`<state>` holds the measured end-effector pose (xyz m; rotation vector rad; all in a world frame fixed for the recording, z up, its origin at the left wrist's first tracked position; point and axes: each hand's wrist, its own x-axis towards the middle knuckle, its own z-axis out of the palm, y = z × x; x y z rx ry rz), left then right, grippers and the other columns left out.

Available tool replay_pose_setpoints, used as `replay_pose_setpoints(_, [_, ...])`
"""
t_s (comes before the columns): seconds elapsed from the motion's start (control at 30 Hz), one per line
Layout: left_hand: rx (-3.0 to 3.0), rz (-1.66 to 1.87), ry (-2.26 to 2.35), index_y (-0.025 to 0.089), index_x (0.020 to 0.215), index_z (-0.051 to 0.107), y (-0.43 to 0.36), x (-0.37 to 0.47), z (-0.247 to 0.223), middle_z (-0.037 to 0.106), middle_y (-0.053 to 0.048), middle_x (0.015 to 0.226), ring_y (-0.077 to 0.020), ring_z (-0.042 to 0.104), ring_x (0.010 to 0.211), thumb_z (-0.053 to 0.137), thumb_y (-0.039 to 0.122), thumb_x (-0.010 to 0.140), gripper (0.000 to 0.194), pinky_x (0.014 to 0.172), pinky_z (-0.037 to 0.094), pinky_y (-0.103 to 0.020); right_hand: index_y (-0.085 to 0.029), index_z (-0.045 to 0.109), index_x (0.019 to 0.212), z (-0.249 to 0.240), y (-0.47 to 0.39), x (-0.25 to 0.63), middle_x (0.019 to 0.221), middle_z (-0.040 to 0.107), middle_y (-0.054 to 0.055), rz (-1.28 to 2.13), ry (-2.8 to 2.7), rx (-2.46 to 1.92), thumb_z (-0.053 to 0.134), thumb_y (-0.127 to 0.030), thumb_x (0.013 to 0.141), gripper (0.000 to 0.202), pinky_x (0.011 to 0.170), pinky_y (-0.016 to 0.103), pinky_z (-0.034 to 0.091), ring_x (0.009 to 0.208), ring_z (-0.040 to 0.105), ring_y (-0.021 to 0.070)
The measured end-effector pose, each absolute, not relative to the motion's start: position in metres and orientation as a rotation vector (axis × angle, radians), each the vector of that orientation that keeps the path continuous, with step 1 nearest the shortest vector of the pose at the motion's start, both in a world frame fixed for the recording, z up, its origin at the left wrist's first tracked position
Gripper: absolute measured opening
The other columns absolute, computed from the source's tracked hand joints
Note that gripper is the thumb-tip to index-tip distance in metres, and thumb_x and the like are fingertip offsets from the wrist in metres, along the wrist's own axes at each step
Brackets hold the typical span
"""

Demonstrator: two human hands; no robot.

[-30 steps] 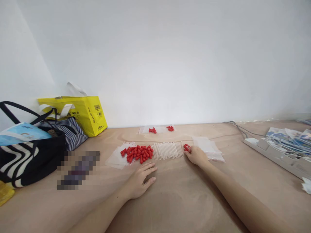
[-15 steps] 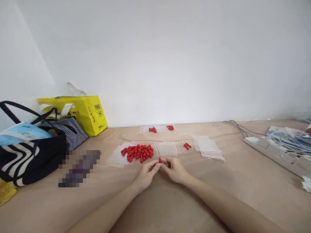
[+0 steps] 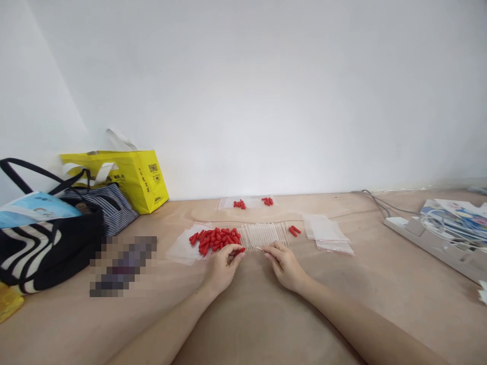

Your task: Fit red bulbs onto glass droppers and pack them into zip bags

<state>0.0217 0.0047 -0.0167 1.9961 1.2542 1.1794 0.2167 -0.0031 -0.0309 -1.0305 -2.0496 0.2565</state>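
My left hand (image 3: 223, 267) pinches a small red rubber bulb (image 3: 240, 250) between thumb and fingers, just in front of a heap of such bulbs (image 3: 215, 237). Between thumb and forefinger, my right hand (image 3: 286, 266) grips a thin pale tube (image 3: 259, 248) whose tip points left toward the bulb. The two hands are apart. Behind them lies a row of thin, pale, see-through tubes (image 3: 264, 234), side by side. A few loose red bulbs (image 3: 294, 230) rest at the row's right end.
Clear plastic bags (image 3: 182, 247) lie under the heap, with more bags (image 3: 327, 233) to the right. Bagged red bulbs (image 3: 239, 204) sit near the wall. A yellow bag (image 3: 148, 177) and black bag (image 3: 76, 248) stand left; a power strip (image 3: 429, 246) lies right.
My hands were together at a red bulb and have moved apart. The left has gone left with a bulb; the right has shifted right, with a thin tube showing in its fingers.
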Motion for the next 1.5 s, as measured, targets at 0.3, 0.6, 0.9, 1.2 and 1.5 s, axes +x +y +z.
replay_pose_setpoints(0.3, [2.266,1.048,1.247,0.018,0.088,0.060,-0.003,0.026,-0.016,0.061,-0.001,0.079,-0.0142,0.056,0.071,0.050,0.025,0.079,0.015,0.065,0.045,-0.026,-0.026,0.058,0.103,-0.026,-0.009,0.213,0.083,0.061,0.002,0.138,-2.124,-1.135,0.039,-0.020,0.086,0.026,0.069,0.029,0.026,0.077,0.053,0.0129])
replay_pose_setpoints(0.6, [2.330,1.028,1.171,0.018,0.086,0.058,-0.006,0.026,-0.012,0.059,-0.002,0.080,-0.0137,0.054,0.073,0.045,0.023,0.082,0.014,0.066,0.044,-0.025,-0.025,0.060,0.098,-0.023,-0.010,0.214,0.083,0.064,0.001,0.097,-2.197,-1.098,0.038,-0.018,0.087,0.025,0.068,0.028,0.023,0.074,0.054,0.0110])
replay_pose_setpoints(0.9, [2.415,1.030,1.170,0.017,0.081,0.055,-0.010,0.028,-0.011,0.056,-0.002,0.075,-0.0133,0.052,0.070,0.042,0.025,0.084,0.015,0.065,0.042,-0.025,-0.021,0.061,0.086,-0.027,-0.011,0.213,0.071,0.062,0.000,-0.094,-2.196,-1.065,0.041,-0.016,0.083,0.020,0.066,0.028,0.019,0.065,0.051,0.0092])
replay_pose_setpoints(1.2, [2.498,0.977,1.148,0.017,0.081,0.055,-0.010,0.027,-0.015,0.054,-0.002,0.075,-0.0136,0.052,0.071,0.039,0.025,0.085,0.018,0.066,0.042,-0.025,-0.020,0.061,0.080,-0.025,-0.013,0.214,0.066,0.058,0.000,-0.195,-2.224,-1.044,0.044,-0.016,0.081,0.018,0.064,0.028,0.018,0.063,0.048,0.0094])
replay_pose_setpoints(1.5, [2.562,0.942,1.100,0.017,0.081,0.054,-0.011,0.027,-0.016,0.055,-0.002,0.076,-0.0135,0.052,0.071,0.039,0.024,0.086,0.017,0.065,0.041,-0.024,-0.021,0.061,0.082,-0.025,-0.013,0.215,0.066,0.058,0.000,-0.186,-2.270,-1.025,0.043,-0.015,0.080,0.020,0.061,0.028,0.017,0.061,0.046,0.0099])
